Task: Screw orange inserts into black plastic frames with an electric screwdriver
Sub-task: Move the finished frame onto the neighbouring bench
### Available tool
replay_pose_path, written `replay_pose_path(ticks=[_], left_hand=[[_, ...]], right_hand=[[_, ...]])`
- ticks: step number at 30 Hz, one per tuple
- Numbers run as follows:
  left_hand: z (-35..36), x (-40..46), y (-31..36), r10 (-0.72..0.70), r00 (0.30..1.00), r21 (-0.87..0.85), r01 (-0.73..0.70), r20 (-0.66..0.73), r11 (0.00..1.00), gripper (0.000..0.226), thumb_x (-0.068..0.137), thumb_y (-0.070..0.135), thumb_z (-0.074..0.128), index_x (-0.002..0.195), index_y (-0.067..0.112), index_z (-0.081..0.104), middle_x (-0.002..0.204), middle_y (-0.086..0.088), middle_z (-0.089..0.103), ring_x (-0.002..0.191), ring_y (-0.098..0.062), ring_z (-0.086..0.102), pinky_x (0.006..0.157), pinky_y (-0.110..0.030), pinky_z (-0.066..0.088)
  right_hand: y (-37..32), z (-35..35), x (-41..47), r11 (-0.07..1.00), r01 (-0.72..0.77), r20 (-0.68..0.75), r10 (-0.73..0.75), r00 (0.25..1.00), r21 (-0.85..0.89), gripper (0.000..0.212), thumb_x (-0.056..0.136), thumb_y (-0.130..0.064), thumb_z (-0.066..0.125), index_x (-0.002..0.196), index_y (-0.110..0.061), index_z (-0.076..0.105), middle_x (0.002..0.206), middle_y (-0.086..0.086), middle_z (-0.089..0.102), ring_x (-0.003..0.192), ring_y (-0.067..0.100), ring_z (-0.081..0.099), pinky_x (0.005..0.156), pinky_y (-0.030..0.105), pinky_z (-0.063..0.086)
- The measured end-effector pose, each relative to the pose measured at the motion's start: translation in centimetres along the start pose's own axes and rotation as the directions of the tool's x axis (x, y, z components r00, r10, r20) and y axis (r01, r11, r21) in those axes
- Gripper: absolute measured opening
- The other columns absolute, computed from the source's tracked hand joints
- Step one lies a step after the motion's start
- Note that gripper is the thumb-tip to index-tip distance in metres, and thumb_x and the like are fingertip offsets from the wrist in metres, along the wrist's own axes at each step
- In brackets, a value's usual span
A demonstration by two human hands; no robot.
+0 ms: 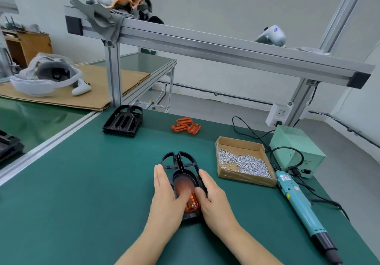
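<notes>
- A black plastic frame with a forked, arched far end (pixel 181 168) lies flat on the green matted worktop (pixel 86 182), in the near middle, directly before the person.
- A translucent orange plastic insert (pixel 190 200) sits in the frame's oval recess; motion blur hides whether it is fully seated.
- The left hand (pixel 166 194) lies along the frame's left edge with straight fingers, its thumb pressing down on the insert; its grip is released.
- The right hand (pixel 213 199) lies along the frame's right edge, fingers straight, thumb touching the insert's near end; its grip is also released.
- A teal electric screwdriver with a black tip end (pixel 298 209) lies on the worktop to the right, untouched, its cable running to a pale green metal power box (pixel 296 147).
- A shallow cardboard tray of small silver screws (pixel 242 162) sits between frame and box.
- A small heap of spare orange inserts (pixel 185 126) and a stack of black frames (pixel 123 122) lie farther back.
</notes>
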State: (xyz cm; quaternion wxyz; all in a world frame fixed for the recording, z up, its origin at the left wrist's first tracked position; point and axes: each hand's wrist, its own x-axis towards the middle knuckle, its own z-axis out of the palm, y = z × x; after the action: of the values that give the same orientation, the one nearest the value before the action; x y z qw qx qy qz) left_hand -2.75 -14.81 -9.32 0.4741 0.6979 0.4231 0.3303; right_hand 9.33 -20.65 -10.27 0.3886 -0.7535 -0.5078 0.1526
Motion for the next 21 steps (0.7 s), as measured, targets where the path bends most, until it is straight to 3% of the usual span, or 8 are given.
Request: replay_pose_path(ticks=[3,7,12,15,18,21], left_hand=[[-0.9,0.4,-0.1,-0.031,0.998,-0.091,0.026,-0.057,0.996,0.082,0.094,0.014,0.052,0.151,0.029,-0.005,0.158,0.014,0.004,0.139,-0.011,0.028,0.109,-0.031,0.029],[-3.1,1.4,-0.2,-0.075,0.990,-0.192,0.052,-0.119,0.980,0.078,0.096,0.008,0.047,0.151,0.037,0.000,0.155,0.007,0.017,0.138,-0.020,0.032,0.103,-0.051,0.041],[-6.9,2.5,-0.7,-0.085,0.970,-0.190,0.042,-0.226,0.981,0.077,0.095,0.005,0.047,0.151,0.034,0.002,0.155,0.002,0.022,0.136,-0.018,0.035,0.107,-0.047,0.038],[-9.5,2.8,-1.1,-0.095,0.952,-0.212,0.033,-0.290,0.977,0.077,0.095,0.003,0.047,0.151,0.035,0.005,0.155,0.006,0.022,0.135,-0.018,0.036,0.105,-0.043,0.041],[-12.0,3.0,-1.7,-0.096,0.926,-0.221,0.014,-0.366,0.975,0.077,0.094,0.003,0.049,0.150,0.036,0.008,0.155,0.006,0.023,0.136,-0.019,0.036,0.108,-0.044,0.039],[-14.6,3.1,-2.0,-0.092,0.890,-0.204,-0.002,-0.447,0.979,0.077,0.091,0.002,0.049,0.150,0.036,0.012,0.155,0.012,0.021,0.133,-0.020,0.040,0.107,-0.044,0.039]], right_hand=[[-1.2,0.5,0.9,0.999,0.031,-0.001,-0.031,1.000,0.011,0.051,0.102,-0.015,0.041,0.151,-0.016,0.028,0.154,-0.007,0.029,0.132,-0.006,0.020,0.094,-0.010,0.005],[-3.5,1.7,2.4,0.995,0.099,0.027,-0.100,0.995,0.020,0.051,0.103,-0.018,0.040,0.152,-0.017,0.024,0.158,-0.005,0.025,0.141,0.000,0.019,0.101,-0.003,0.006],[-6.7,4.2,4.2,0.983,0.179,0.072,-0.182,0.981,0.051,0.052,0.104,-0.018,0.039,0.153,-0.017,0.023,0.158,-0.004,0.024,0.145,0.008,0.019,0.109,0.011,0.011],[-8.6,6.1,5.2,0.971,0.224,0.100,-0.233,0.967,0.086,0.051,0.103,-0.018,0.040,0.152,-0.017,0.025,0.155,-0.007,0.029,0.142,0.006,0.023,0.105,0.004,0.011],[-10.8,7.9,6.1,0.956,0.275,0.136,-0.287,0.948,0.105,0.051,0.103,-0.015,0.040,0.152,-0.015,0.026,0.143,-0.011,0.034,0.130,-0.005,0.027,0.090,-0.011,0.006],[-13.0,9.7,7.1,0.930,0.341,0.154,-0.360,0.920,0.139,0.049,0.101,-0.010,0.041,0.148,-0.010,0.032,0.131,-0.014,0.037,0.115,-0.012,0.031,0.083,-0.012,0.012]])
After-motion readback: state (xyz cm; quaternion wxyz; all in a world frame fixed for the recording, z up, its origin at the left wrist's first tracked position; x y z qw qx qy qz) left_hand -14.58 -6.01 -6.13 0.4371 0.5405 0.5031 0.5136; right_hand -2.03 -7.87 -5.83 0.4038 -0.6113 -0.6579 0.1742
